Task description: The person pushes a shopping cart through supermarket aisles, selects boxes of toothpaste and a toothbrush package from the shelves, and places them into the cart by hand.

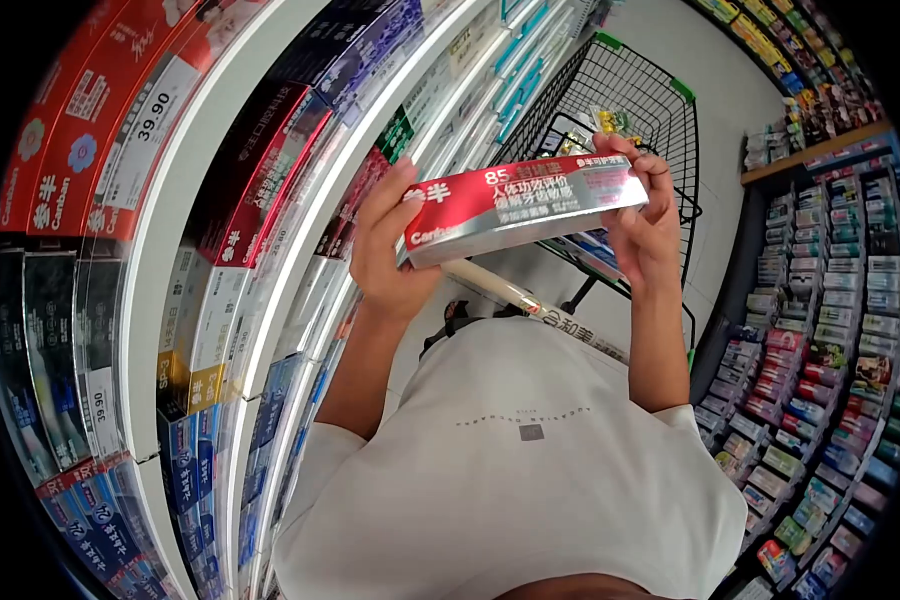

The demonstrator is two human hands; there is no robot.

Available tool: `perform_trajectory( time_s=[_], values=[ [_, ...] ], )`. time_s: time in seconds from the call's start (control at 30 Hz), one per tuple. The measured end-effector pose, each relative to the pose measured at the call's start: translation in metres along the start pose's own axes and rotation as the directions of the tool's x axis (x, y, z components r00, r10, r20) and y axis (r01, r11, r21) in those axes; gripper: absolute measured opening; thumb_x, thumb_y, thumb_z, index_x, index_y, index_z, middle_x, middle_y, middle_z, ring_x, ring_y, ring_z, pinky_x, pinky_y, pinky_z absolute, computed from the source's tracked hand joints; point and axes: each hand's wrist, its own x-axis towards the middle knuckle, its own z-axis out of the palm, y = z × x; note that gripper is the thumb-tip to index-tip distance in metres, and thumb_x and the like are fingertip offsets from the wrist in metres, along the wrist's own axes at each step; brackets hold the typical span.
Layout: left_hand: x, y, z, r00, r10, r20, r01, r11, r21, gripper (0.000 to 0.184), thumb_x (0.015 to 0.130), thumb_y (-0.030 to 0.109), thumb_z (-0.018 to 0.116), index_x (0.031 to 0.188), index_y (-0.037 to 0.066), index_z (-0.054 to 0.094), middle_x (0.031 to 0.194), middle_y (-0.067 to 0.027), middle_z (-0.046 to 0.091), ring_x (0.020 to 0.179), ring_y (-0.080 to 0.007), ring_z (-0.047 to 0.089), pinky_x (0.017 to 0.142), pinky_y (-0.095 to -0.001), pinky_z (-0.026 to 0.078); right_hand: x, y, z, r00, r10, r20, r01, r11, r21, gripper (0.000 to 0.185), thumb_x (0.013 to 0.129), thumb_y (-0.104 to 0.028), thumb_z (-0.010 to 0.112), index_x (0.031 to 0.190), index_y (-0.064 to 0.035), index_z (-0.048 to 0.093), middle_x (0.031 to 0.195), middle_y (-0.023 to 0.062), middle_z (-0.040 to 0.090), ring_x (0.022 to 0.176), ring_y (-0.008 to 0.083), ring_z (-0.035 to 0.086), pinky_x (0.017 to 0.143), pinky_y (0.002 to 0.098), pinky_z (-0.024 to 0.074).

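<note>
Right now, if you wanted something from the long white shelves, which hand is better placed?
Probably the left hand, nearer the long white shelves. The right hand is farther away, at the other end of the shiny red-and-silver oblong box. Both hold it, so the left must let go.

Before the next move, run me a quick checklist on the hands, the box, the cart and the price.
1. Left hand on the box: ok, holding its left end.
2. Right hand on the box: ok, holding its right end.
3. Printed face toward the camera: ok, "85" is readable.
4. Box sealed: cannot tell; hands partly cover its ends.
5. Cart in view: ok, beyond the box.
6. Box's price: cannot tell; the shelf label reading 39.90 may not apply.
</note>
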Motion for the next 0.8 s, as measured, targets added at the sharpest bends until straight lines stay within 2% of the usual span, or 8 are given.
perform_trajectory(
  time_s=[0.07,0.2,0.37,0.53,0.63,0.67,0.73,0.8],
  values=[
    [-0.009,-0.008,0.002,0.98,0.165,-0.113,-0.166,0.986,0.002,0.051,0.071,0.0,0.078,0.113,0.002,0.049,0.129,-0.0237,0.05,0.117,-0.0361,0.054,0.094,-0.0383,0.053,-0.003,-0.007,-0.005,0.995,0.029,0.095,-0.024,0.998,-0.062,0.066,0.064,-0.011,0.085,0.119,-0.0103,0.049,0.14,0.0184,0.043,0.132,0.0312,0.04,0.109,0.0469,0.0345],
    [-0.012,-0.01,-0.001,0.967,0.228,-0.111,-0.224,0.973,0.054,0.053,0.075,0.006,0.078,0.116,0.006,0.043,0.13,-0.0235,0.047,0.12,-0.0385,0.051,0.093,-0.0388,0.054,-0.006,-0.012,-0.01,0.98,-0.037,0.195,0.074,0.98,-0.183,0.07,0.059,-0.007,0.087,0.118,-0.0105,0.051,0.139,0.0193,0.045,0.136,0.0324,0.036,0.112,0.048,0.0306],
    [-0.014,-0.014,0.003,0.966,0.231,-0.112,-0.229,0.973,0.033,0.053,0.076,0.007,0.077,0.115,0.006,0.04,0.129,-0.0239,0.047,0.121,-0.0386,0.05,0.092,-0.0395,0.055,-0.006,-0.02,-0.01,0.966,-0.059,0.252,0.12,0.964,-0.236,0.068,0.057,-0.006,0.088,0.115,-0.0091,0.052,0.135,0.0186,0.048,0.136,0.033,0.034,0.112,0.0489,0.0306],
    [-0.013,-0.014,0.009,0.983,0.162,-0.084,-0.161,0.987,0.023,0.051,0.077,0.007,0.076,0.114,0.004,0.04,0.127,-0.0255,0.049,0.117,-0.0382,0.054,0.091,-0.04,0.055,-0.009,-0.027,-0.011,0.965,-0.041,0.257,0.116,0.953,-0.281,0.062,0.061,-0.008,0.086,0.114,-0.0067,0.054,0.133,0.0194,0.05,0.128,0.0303,0.045,0.107,0.0446,0.0375],
    [-0.006,-0.011,0.02,0.998,-0.025,-0.066,0.008,0.967,-0.255,0.049,0.077,0.002,0.075,0.115,0.001,0.044,0.126,-0.0252,0.051,0.11,-0.0329,0.059,0.089,-0.0358,0.055,-0.013,-0.034,-0.01,0.99,-0.002,0.144,0.041,0.963,-0.268,0.059,0.064,0.002,0.082,0.115,-0.0033,0.054,0.132,0.0198,0.051,0.12,0.0257,0.051,0.101,0.0392,0.0427],
    [-0.002,-0.004,0.019,0.988,-0.151,0.003,0.149,0.967,-0.208,0.045,0.076,0.004,0.077,0.111,0.001,0.05,0.118,-0.0211,0.057,0.103,-0.0243,0.062,0.085,-0.032,0.055,-0.012,-0.034,-0.01,0.996,-0.043,0.077,0.07,0.918,-0.39,0.044,0.076,-0.008,0.076,0.114,-0.0027,0.056,0.122,0.0167,0.059,0.11,0.0202,0.057,0.094,0.0348,0.0462],
    [0.008,0.012,0.015,0.823,-0.467,0.324,0.567,0.723,-0.396,0.045,0.072,0.008,0.081,0.108,-0.001,0.056,0.104,-0.0165,0.066,0.094,-0.0199,0.066,0.082,-0.0301,0.053,-0.012,-0.037,-0.012,0.955,0.084,-0.285,-0.205,0.882,-0.425,0.033,0.089,-0.027,0.065,0.11,-0.0017,0.059,0.11,0.0131,0.065,0.096,0.015,0.06,0.087,0.0297,0.0473],
    [0.003,0.011,0.018,0.757,-0.502,0.418,0.653,0.596,-0.468,0.039,0.075,0.01,0.079,0.105,-0.002,0.057,0.098,-0.0135,0.067,0.088,-0.0171,0.066,0.078,-0.0287,0.054,-0.011,-0.04,-0.016,0.868,0.274,-0.414,-0.419,0.852,-0.315,0.053,0.097,-0.05,0.043,0.105,-0.0004,0.061,0.09,0.0072,0.066,0.077,0.0102,0.06,0.066,0.0238,0.048]
  ],
)
